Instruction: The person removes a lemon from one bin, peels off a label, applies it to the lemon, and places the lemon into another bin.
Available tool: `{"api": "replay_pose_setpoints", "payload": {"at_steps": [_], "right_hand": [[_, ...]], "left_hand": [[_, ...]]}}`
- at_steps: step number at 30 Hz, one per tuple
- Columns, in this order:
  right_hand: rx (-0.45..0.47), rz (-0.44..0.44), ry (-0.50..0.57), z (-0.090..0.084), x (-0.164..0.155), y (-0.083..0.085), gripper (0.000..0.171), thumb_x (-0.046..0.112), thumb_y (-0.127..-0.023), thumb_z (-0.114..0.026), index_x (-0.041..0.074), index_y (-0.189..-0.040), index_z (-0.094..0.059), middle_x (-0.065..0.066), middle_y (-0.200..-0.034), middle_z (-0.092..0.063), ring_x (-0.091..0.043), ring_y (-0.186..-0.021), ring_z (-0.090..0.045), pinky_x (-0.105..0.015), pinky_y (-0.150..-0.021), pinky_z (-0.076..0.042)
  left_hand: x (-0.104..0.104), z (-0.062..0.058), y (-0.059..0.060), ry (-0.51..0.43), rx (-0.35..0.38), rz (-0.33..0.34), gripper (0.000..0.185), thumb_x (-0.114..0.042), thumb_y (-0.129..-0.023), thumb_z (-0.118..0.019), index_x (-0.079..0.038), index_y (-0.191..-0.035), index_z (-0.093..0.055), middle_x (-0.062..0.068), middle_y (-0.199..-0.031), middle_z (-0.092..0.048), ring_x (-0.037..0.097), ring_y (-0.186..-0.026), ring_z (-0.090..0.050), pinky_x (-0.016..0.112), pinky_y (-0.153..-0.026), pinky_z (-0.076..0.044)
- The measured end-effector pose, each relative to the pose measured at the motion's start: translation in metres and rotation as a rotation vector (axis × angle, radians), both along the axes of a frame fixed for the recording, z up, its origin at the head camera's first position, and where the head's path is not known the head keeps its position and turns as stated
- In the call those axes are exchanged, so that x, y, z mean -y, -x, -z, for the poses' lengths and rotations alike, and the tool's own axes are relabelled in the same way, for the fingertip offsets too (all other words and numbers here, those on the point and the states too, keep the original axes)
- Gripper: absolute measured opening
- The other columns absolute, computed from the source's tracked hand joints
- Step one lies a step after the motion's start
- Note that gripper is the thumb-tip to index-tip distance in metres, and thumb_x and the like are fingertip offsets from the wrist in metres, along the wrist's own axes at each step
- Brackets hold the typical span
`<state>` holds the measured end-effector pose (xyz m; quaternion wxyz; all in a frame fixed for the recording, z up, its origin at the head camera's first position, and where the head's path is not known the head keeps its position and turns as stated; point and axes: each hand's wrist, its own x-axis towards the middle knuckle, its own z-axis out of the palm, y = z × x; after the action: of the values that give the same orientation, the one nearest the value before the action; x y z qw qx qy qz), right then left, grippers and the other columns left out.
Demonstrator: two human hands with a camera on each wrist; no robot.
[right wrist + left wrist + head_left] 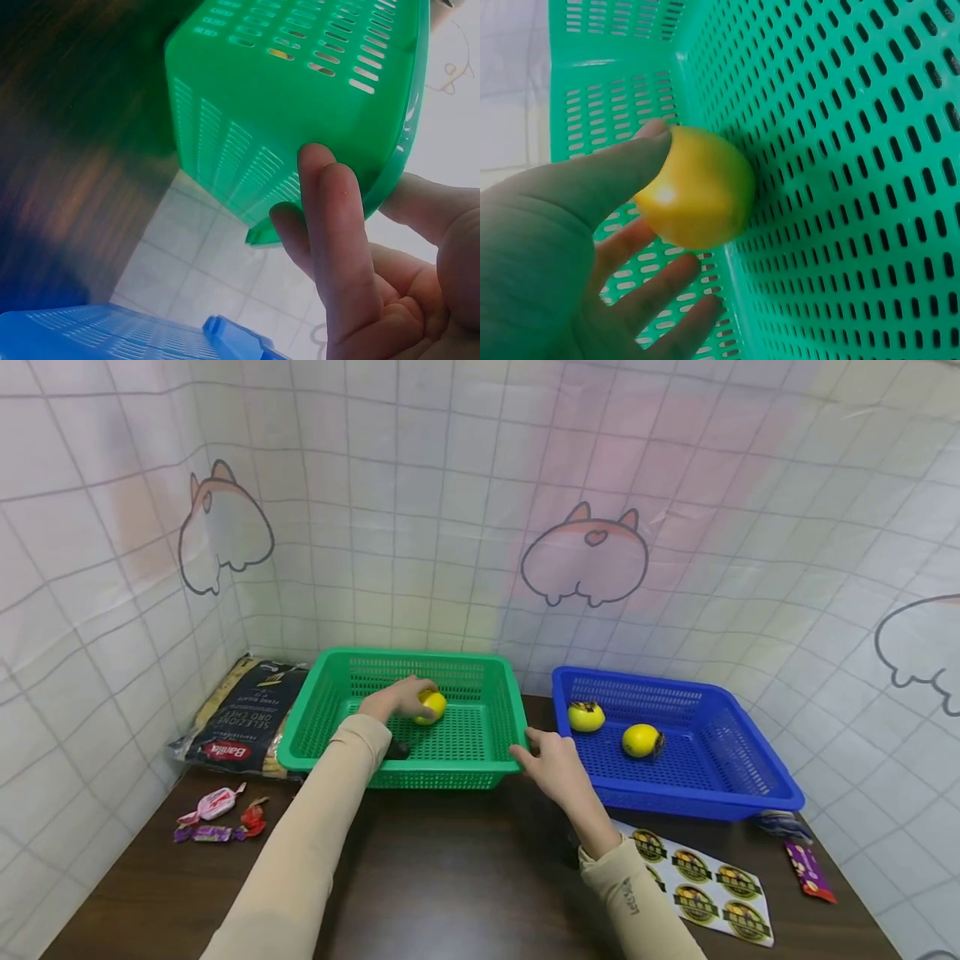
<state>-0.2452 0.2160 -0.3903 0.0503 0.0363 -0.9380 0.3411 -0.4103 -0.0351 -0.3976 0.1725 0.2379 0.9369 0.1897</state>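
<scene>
Inside the green basket, my left hand holds a yellow persimmon. The left wrist view shows the thumb on one side of this fruit and the index fingertip behind it, while the other fingers spread loosely below. At the basket's right front corner, my right hand pinches the rim. Its thumb lies over the rim and its fingers press against the outer wall. Two more yellow persimmons, one to the left and one nearer the middle, lie in the blue basket.
A black pasta bag leans left of the green basket. Wrapped candies lie in front of it. Right of my right hand is a sheet of round stickers, with a purple wrapped bar farther right. A grid-patterned curtain stands behind.
</scene>
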Motion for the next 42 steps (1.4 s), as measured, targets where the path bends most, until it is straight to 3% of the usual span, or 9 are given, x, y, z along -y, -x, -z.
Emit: {"api": "replay_pose_setpoints", "payload": {"at_steps": [4,8,12,15,21,28,34,40,42], "right_hand": [[-0.002,0.01,-0.001,-0.001,-0.002,0.001,0.048,0.025,-0.097,-0.065,0.0,-0.137,-0.057,-0.017,-0.106,-0.076,-0.016,-0.066,-0.074,-0.027,-0.057,-0.057],[0.028,0.001,-0.002,-0.002,-0.003,0.002,0.054,0.027,-0.097,-0.065,-0.001,-0.141,-0.052,-0.018,-0.11,-0.075,-0.012,-0.064,-0.072,-0.026,-0.055,-0.055],[0.048,-0.003,-0.017,-0.002,-0.003,0.002,0.058,0.029,-0.096,-0.065,-0.002,-0.143,-0.05,-0.019,-0.113,-0.074,-0.012,-0.064,-0.071,-0.025,-0.055,-0.054],[0.038,0.01,-0.026,-0.003,-0.002,0.001,0.057,0.028,-0.096,-0.065,-0.002,-0.142,-0.051,-0.018,-0.111,-0.075,-0.013,-0.064,-0.071,-0.025,-0.054,-0.053],[0.036,0.005,0.009,0.001,-0.001,-0.002,0.057,0.028,-0.097,-0.064,-0.002,-0.143,-0.049,-0.02,-0.117,-0.073,-0.014,-0.066,-0.073,-0.028,-0.06,-0.057],[0.022,-0.001,-0.004,0.0,-0.003,0.0,0.056,0.03,-0.098,-0.063,-0.001,-0.143,-0.05,-0.019,-0.117,-0.073,-0.019,-0.069,-0.074,-0.03,-0.062,-0.058],[-0.056,-0.016,-0.103,-0.003,-0.005,-0.001,0.054,0.032,-0.098,-0.063,-0.004,-0.137,-0.055,-0.016,-0.099,-0.077,-0.015,-0.063,-0.068,-0.028,-0.06,-0.056],[-0.127,0.015,-0.129,0.003,-0.007,-0.023,0.055,0.032,-0.096,-0.066,-0.002,-0.137,-0.056,-0.016,-0.106,-0.077,-0.025,-0.087,-0.075,-0.038,-0.073,-0.062],[-0.161,0.014,-0.12,0.002,-0.009,-0.032,0.053,0.031,-0.095,-0.067,0.0,-0.137,-0.056,-0.014,-0.102,-0.077,-0.023,-0.085,-0.076,-0.035,-0.07,-0.062]], "left_hand": [[-0.004,-0.002,-0.002,-0.016,0.026,0.037,0.049,-0.025,-0.101,-0.057,-0.011,-0.146,-0.042,0.02,-0.148,-0.045,0.033,-0.122,-0.049,0.047,-0.103,-0.045],[-0.006,-0.005,-0.007,0.076,0.085,0.05,0.04,-0.028,-0.1,-0.059,-0.017,-0.137,-0.047,0.018,-0.142,-0.048,0.029,-0.11,-0.049,0.042,-0.092,-0.046],[-0.008,-0.004,-0.01,0.183,0.127,0.053,0.051,-0.034,-0.096,-0.065,-0.019,-0.142,-0.047,0.015,-0.139,-0.049,0.027,-0.108,-0.05,0.04,-0.089,-0.049],[-0.008,-0.006,-0.012,0.176,0.115,0.028,0.06,-0.038,-0.094,-0.067,-0.016,-0.146,-0.046,0.014,-0.136,-0.052,0.027,-0.109,-0.054,0.04,-0.09,-0.052],[-0.005,-0.015,-0.012,-0.04,-0.04,0.008,0.056,-0.044,-0.095,-0.059,-0.006,-0.135,-0.052,0.014,-0.116,-0.061,0.023,-0.094,-0.057,0.033,-0.079,-0.051],[-0.008,-0.049,-0.024,-0.377,-0.196,-0.014,0.055,-0.054,-0.093,-0.058,-0.013,-0.129,-0.059,0.009,-0.103,-0.066,0.021,-0.081,-0.057,0.03,-0.069,-0.048],[-0.017,-0.07,-0.061,-0.632,-0.211,0.05,0.055,-0.052,-0.092,-0.062,-0.019,-0.135,-0.058,0.004,-0.115,-0.069,0.022,-0.094,-0.063,0.033,-0.074,-0.054],[-0.03,-0.072,-0.125,-0.849,-0.177,0.159,0.054,-0.056,-0.089,-0.066,-0.02,-0.13,-0.06,0.003,-0.117,-0.068,0.019,-0.094,-0.065,0.032,-0.076,-0.057],[-0.035,-0.071,-0.146,-0.905,-0.148,0.214,0.056,-0.057,-0.089,-0.066,-0.018,-0.129,-0.06,0.006,-0.117,-0.067,0.019,-0.092,-0.065,0.031,-0.076,-0.059]]}}
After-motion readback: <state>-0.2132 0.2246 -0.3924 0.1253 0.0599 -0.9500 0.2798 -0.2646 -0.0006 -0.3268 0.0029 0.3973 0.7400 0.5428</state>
